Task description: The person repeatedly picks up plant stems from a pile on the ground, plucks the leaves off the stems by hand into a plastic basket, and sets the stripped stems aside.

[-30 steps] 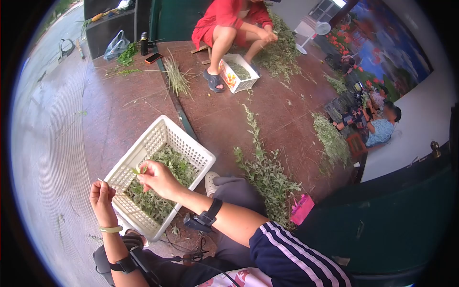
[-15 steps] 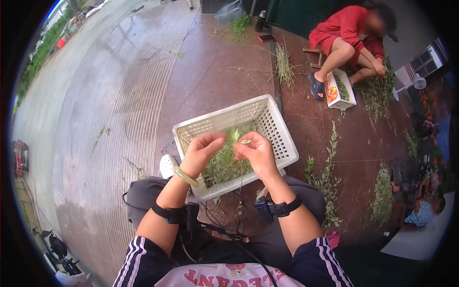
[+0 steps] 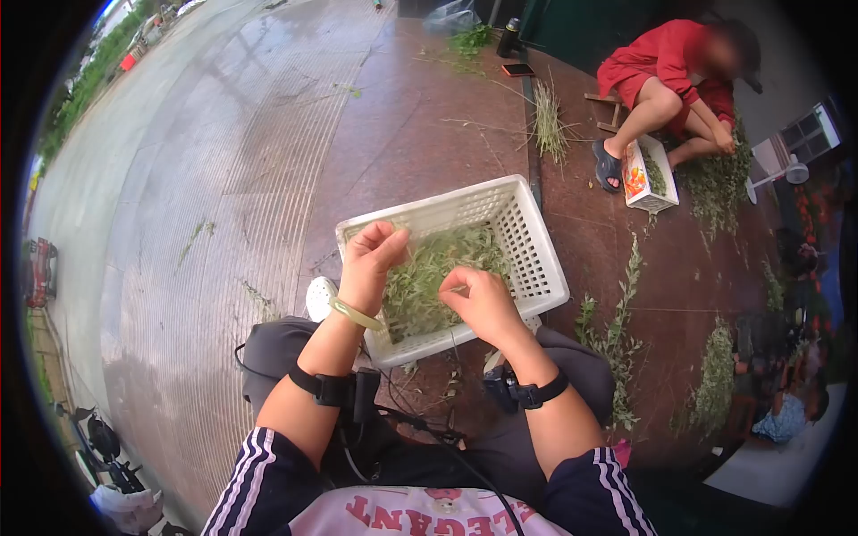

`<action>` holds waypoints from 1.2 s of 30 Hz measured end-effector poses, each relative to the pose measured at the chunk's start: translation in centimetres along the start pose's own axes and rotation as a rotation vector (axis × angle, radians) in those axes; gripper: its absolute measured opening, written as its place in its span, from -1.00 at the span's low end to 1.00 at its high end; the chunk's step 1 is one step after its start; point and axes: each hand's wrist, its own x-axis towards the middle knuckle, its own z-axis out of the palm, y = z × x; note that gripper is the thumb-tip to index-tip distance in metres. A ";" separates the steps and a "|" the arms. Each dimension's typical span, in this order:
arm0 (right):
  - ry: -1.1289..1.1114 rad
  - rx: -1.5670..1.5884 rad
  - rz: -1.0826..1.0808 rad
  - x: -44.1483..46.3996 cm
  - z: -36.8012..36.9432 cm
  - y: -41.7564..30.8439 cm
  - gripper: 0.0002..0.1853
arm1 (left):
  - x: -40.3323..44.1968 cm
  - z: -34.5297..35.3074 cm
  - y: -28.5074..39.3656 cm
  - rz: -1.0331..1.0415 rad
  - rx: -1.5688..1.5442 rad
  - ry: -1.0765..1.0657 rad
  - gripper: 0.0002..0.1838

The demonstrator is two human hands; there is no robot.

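Observation:
A white plastic crate [image 3: 543, 268] with perforated walls stands between my legs. Loose green leaves [image 3: 438, 246] cover its bottom. Above the crate's left side is my left hand [image 3: 368, 263], thumb and fingers pinched together; whatever may be between them is too small to make out. My right hand [image 3: 487, 304] hangs over the leaves in the crate's near part, its thumb and fingertips drawn together. I cannot make out anything between those fingertips either. The two hands are apart.
Leafy stems [image 3: 621, 330] lie on the floor right of the crate, beside another leafy pile [image 3: 715, 375]. Stripped stalks [image 3: 550, 125] lie farther back. A person in red [image 3: 666, 67] sits at a small box [image 3: 660, 192]. A phone [image 3: 517, 70] and bottle [image 3: 509, 37] stay near the wall.
The leafy sprig between my hands no longer shows there. My left hand has risen slightly and my right hand has lowered, widening the gap. The view has shifted a little.

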 end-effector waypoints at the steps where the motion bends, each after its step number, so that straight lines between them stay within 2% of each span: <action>1: -0.039 -0.057 0.046 -0.1 -0.1 -0.1 -0.86 | 0.0 0.0 0.1 -0.008 0.013 -0.011 -0.90; 2: -0.077 -0.114 0.094 -0.1 -0.2 -0.1 -0.83 | 0.0 -0.1 0.1 -0.016 0.026 -0.022 -0.90; 5: 0.231 0.190 -0.137 0.3 1.2 1.7 -0.74 | -0.3 0.2 0.1 -0.069 0.047 -0.043 -0.89; 8: 0.199 0.399 -0.173 0.8 0.7 1.5 -0.69 | -0.8 0.7 0.0 -0.106 0.076 -0.067 -0.87; 11: 0.077 0.650 -0.085 0.7 0.3 0.9 -0.79 | -0.9 0.7 -0.5 -0.124 0.121 -0.132 -0.85; 17: -0.006 0.618 -0.106 0.7 1.0 1.4 -0.86 | -0.7 0.4 -1.5 -0.085 0.232 -0.245 -0.85; 26: 0.002 0.779 -0.071 0.6 0.6 1.3 -0.91 | -0.7 0.3 -1.4 -0.126 0.193 -0.247 -0.74; 32: 0.014 0.803 -0.081 0.7 0.6 1.8 -0.86 | -1.1 0.9 -1.2 -0.053 0.207 -0.283 -0.85; 36: -0.001 0.763 -0.076 0.6 0.5 1.3 -0.91 | -1.1 0.8 -1.2 -0.050 0.182 -0.257 -0.90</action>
